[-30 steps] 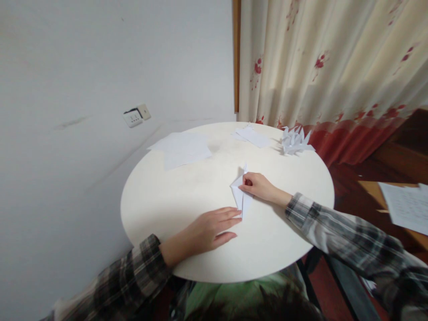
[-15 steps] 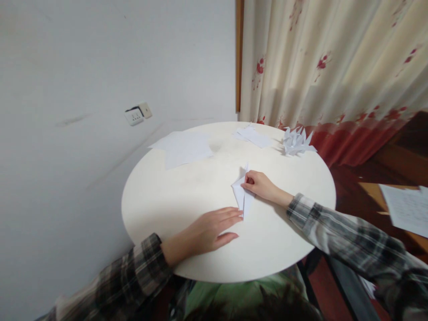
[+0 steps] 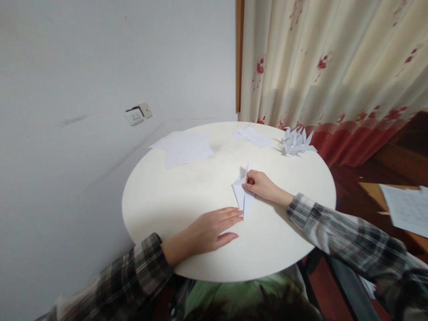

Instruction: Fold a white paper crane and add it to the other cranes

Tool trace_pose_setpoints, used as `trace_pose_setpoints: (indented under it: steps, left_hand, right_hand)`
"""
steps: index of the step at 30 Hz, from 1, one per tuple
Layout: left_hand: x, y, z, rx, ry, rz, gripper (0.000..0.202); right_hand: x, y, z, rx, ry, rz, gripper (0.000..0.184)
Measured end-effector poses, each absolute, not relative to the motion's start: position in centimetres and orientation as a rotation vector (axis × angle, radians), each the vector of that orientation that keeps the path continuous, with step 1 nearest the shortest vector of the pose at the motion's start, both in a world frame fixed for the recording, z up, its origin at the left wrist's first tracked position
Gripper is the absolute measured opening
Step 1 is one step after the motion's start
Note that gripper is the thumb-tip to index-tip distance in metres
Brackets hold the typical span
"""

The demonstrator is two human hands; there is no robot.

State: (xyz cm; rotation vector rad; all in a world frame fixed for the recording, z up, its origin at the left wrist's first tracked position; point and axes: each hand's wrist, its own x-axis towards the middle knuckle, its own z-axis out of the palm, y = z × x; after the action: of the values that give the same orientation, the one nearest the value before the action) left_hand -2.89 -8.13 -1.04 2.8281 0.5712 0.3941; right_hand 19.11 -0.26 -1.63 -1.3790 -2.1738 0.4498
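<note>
1. White, narrow, kite-shaped folded paper [image 3: 238, 191]: at the pinch, on the white round tabletop [image 3: 157, 196]. Thin point sticks out just beyond the grip.
2. Right hand [image 3: 261, 184]: thumb and fingertips together, looks clamped on the paper's right side; exact contact hidden.
3. Left hand [image 3: 210, 228]: fingers extended, tips resting on the paper's near end, on the near side of the pinch. Not gripping.
4. My read: piece is well creased but part-folded; centre slit shows, shaping looks unfinished.
5. Done: spiky white folded-paper cluster [image 3: 296, 143], beyond and right of the grip. Count unclear.
6. Unfolded: large flat white sheets [image 3: 187, 150], beyond-left; smaller white paper pieces [image 3: 254, 137], straight beyond.
</note>
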Motion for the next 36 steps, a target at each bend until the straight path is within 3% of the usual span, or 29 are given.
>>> trace_pose_setpoints:
  steps: [20,28,36]
  left_hand:
    - [-2.7,-7.8,-1.1,2.827,0.585,0.429,0.033]
    - [-2.1,-5.2,-1.6,2.950,0.738,0.312,0.054]
    - [-2.3,-4.9,-1.3,2.975,0.699,0.231,0.055]
  right_hand:
    - [19.3,0.0,-2.3,-1.360,-2.185,0.407,0.011]
    - [19.0,-0.8,-1.7,-1.376,-2.171,0.430,0.012]
    - [19.0,-0.7,-1.9,-1.352,-2.177,0.418,0.013]
